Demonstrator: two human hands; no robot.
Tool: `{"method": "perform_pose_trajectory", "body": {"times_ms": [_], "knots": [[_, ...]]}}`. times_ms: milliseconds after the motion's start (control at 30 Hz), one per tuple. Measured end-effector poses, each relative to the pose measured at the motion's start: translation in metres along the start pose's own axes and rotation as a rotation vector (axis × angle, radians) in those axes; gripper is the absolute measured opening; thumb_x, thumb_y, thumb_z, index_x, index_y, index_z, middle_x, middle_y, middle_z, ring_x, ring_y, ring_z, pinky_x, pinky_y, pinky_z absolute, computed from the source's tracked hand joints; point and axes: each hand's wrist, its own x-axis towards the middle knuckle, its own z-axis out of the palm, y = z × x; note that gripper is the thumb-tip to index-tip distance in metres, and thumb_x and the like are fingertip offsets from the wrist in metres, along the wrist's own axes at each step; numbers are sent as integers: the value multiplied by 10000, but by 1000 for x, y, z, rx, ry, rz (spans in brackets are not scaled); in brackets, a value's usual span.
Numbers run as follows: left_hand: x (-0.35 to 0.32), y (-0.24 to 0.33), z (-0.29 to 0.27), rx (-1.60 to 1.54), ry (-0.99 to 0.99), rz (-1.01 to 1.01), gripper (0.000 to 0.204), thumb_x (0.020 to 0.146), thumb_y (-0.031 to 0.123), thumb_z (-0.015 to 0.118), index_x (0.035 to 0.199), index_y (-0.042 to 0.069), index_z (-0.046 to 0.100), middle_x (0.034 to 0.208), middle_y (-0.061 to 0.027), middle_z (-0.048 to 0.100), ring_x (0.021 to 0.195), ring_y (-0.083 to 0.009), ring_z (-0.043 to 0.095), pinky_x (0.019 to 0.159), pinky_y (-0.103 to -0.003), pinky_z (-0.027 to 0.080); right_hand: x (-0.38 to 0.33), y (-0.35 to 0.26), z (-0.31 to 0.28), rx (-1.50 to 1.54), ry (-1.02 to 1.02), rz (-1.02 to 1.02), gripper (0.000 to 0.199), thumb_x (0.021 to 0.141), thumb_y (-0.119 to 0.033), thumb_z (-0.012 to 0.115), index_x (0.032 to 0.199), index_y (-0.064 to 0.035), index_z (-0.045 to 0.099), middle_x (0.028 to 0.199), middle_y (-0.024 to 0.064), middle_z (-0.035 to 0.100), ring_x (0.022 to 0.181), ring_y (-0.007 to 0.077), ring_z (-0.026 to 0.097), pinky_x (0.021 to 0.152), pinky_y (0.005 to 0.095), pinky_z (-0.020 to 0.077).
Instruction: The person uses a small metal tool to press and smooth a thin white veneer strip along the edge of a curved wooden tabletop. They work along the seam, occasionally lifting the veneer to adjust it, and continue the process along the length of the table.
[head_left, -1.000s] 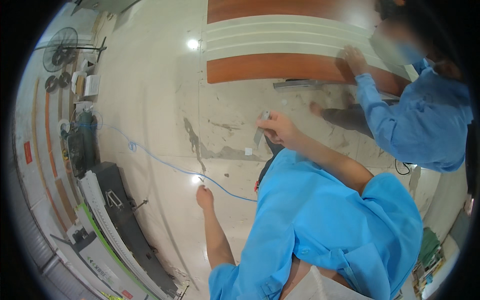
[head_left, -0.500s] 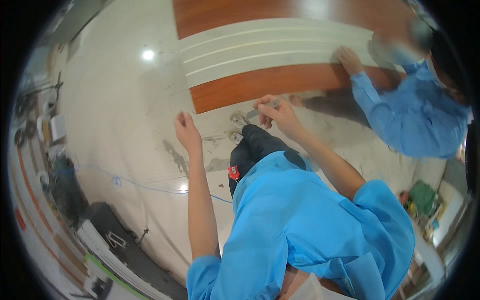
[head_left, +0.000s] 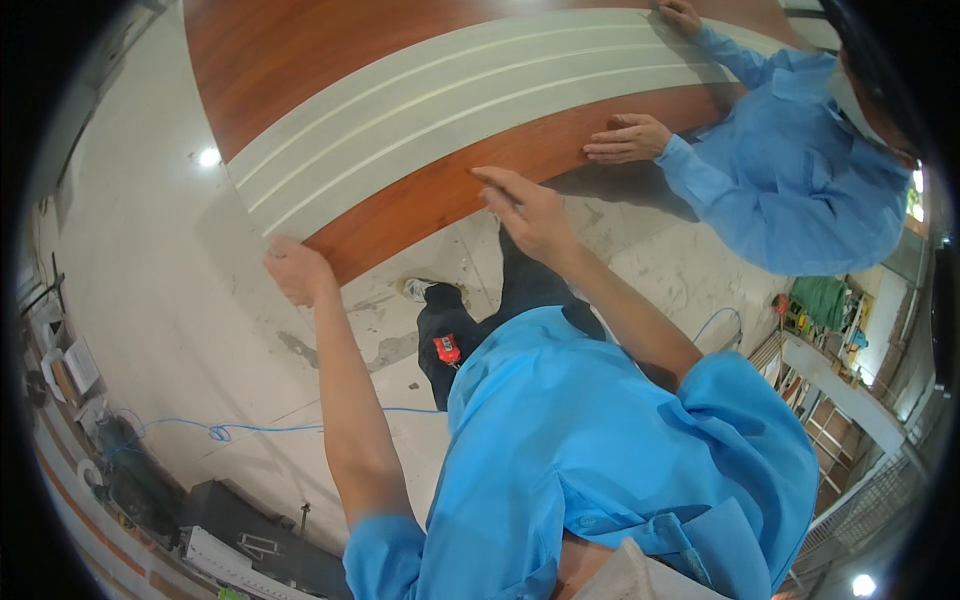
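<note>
A large reddish-brown wood-grain panel (head_left: 400, 222) lies before me, with a wide pale grey band (head_left: 460, 100) crossing it, marked by lighter stripes. At the panel's near left corner is my left hand (head_left: 300, 272), its fingers curled closed; whether they grip the edge or something small is hidden. My right hand (head_left: 535, 212) is at the near edge, index finger stretched toward the brown strip and the other fingers bent in. What those bent fingers hold is too hidden to make out.
On the right a co-worker in a blue shirt (head_left: 800, 180) has both hands on the panel. A blue hose (head_left: 270, 428) runs over the stained floor (head_left: 150, 330). A dark box (head_left: 250, 530) stands at lower left. A red tag (head_left: 447, 348) hangs by my leg.
I am closer to the panel; both hands have come to its near edge. The grey flat tool seen in my right hand before no longer shows clearly. The co-worker's hands now both rest on the panel.
</note>
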Motion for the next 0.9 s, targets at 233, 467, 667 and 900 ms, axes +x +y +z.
{"method": "perform_pose_trajectory", "body": {"times_ms": [233,467,667,900], "knots": [[9,-9,8,143,155,73,630,1064,619,450,1318,97,696,1270,-186,737,1189,-409,673,998,-520,510,66,22,5,309,-448,251,289,1074,-136,618,1332,-32,697,967,72,756,809,122,704,731,301,589],[14,3,-11,-14,195,-94,564,1058,577,431,1085,86,706,1072,-184,754,1031,-435,693,889,-545,519,161,-10,86,504,-649,77,274,1096,-133,589,1302,20,685,943,97,748,825,139,703,749,287,594],[22,3,-15,6,178,-114,494,1090,497,418,1087,110,727,1045,-145,759,1009,-384,707,868,-514,538,199,-33,211,448,-817,-235,241,1065,-138,640,1254,-4,707,868,82,750,757,140,708,723,282,585],[19,5,-16,-1,192,-136,474,1099,466,427,1089,108,738,1035,-108,771,978,-338,724,849,-481,560,213,-47,276,242,-986,-488,214,1045,-125,681,1231,-32,729,884,53,747,745,102,655,684,272,547]]}}
